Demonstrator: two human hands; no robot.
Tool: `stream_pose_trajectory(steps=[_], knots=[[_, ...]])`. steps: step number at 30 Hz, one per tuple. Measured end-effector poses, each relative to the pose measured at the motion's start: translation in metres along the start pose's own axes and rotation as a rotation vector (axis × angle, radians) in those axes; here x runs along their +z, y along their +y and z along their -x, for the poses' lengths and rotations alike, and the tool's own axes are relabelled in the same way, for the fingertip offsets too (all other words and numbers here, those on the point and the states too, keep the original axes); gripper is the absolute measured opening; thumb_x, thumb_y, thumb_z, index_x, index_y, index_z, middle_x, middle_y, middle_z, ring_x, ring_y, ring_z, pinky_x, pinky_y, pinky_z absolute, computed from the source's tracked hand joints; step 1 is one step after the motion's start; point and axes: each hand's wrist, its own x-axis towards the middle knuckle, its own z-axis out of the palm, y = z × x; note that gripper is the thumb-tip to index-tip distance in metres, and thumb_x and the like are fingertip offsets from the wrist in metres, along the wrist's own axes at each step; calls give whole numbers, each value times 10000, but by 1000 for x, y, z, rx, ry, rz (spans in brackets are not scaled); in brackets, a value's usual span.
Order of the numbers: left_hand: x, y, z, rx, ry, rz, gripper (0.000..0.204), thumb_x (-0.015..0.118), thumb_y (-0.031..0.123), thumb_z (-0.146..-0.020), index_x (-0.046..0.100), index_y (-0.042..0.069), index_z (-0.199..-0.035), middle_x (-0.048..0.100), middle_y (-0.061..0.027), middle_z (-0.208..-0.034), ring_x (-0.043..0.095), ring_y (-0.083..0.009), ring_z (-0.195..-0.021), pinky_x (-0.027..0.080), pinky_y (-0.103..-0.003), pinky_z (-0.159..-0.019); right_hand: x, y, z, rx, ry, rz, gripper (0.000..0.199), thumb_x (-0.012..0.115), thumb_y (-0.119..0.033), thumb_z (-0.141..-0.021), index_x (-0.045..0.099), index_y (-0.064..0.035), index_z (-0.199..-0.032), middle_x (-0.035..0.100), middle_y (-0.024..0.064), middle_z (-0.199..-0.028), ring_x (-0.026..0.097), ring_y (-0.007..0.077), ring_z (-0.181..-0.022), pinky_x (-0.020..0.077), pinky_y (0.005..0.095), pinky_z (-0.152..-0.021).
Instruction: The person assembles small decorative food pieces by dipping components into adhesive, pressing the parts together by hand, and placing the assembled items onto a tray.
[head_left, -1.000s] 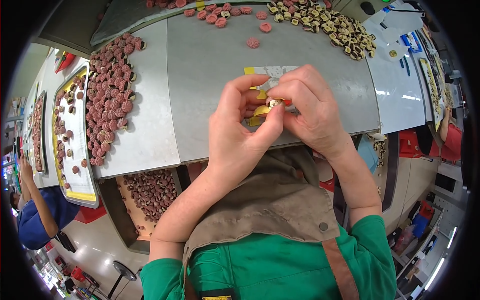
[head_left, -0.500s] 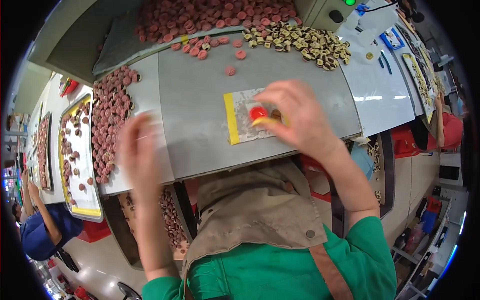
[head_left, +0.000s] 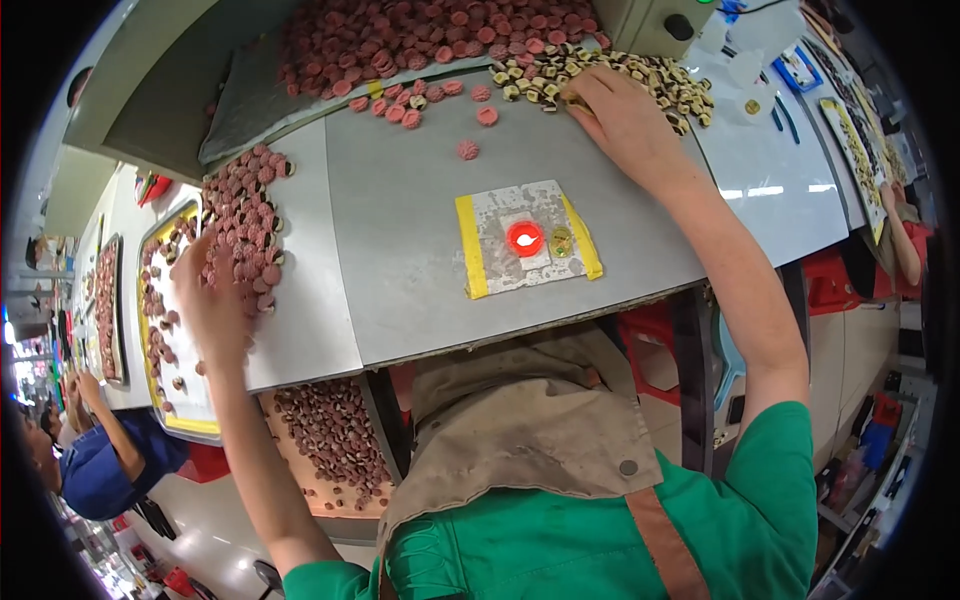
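My right hand reaches to the back, its fingertips pinched together at the near edge of a pile of small cream-and-dark pieces; what sits between them is hidden. On the left, my left hand hovers over the edge of a heap of pink ridged pieces with dark undersides. Motion smears its fingers. Between my hands lies a worn white pad edged with yellow tape. A bright red round holder with a white spot sits on it, beside a small gold-coloured disc.
Loose pink ridged caps lie before a big pink heap at the back. A yellow-rimmed tray stands left. Below the tabletop is an open drawer of pieces. Co-workers sit at both sides, one in a blue top.
My right hand has left the pad and moved back to the cream-and-dark pile, uncovering the red holder and gold disc. My left hand has moved left to the pink heap.
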Motion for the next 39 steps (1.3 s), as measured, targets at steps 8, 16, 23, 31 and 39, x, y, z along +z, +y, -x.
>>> stream_pose_trajectory(steps=[8, 16, 23, 31, 39], knots=[[106, 158, -20, 445, -276, 484, 176, 621, 129, -824, 613, 49, -980, 570, -133, -954, 554, -315, -932, 453, -384, -811, -26, -66, 27, 418, -113, -490, 203, 613, -65, -837, 575, -24, -1032, 579, 120, -911, 573, 268, -810, 466, 326, -708], [51, 148, 15, -329, -672, 1056, 199, 566, 154, -923, 616, 26, -1068, 586, -52, -998, 572, -142, -868, 451, -251, -760, -29, -56, 50, 294, -19, -247, 151, 612, -67, -855, 613, -19, -998, 599, 95, -926, 586, 216, -783, 470, 289, -679], [45, 148, 62, -765, -669, 1878, 341, 529, 160, -952, 492, -2, -1250, 579, -43, -1052, 570, -124, -956, 461, -221, -828, -36, -65, 50, 396, -54, -233, 163, 608, -89, -864, 598, -14, -1008, 600, 95, -918, 581, 201, -746, 469, 288, -662], [46, 152, 65, -757, -716, 1951, 384, 507, 130, -955, 443, -22, -1301, 579, -40, -1074, 558, -110, -947, 465, -239, -834, -58, -108, 32, 434, -219, -471, 137, 606, -71, -845, 610, -13, -969, 599, 92, -891, 575, 211, -747, 462, 304, -671], [47, 145, 71, -701, -758, 1965, 375, 517, 133, -950, 452, -17, -1288, 567, -38, -1057, 557, -117, -928, 465, -239, -830, -32, -139, 30, 57, -237, -216, 189, 634, -8, -767, 603, -21, -953, 586, 98, -900, 555, 280, -832, 461, 358, -719]])
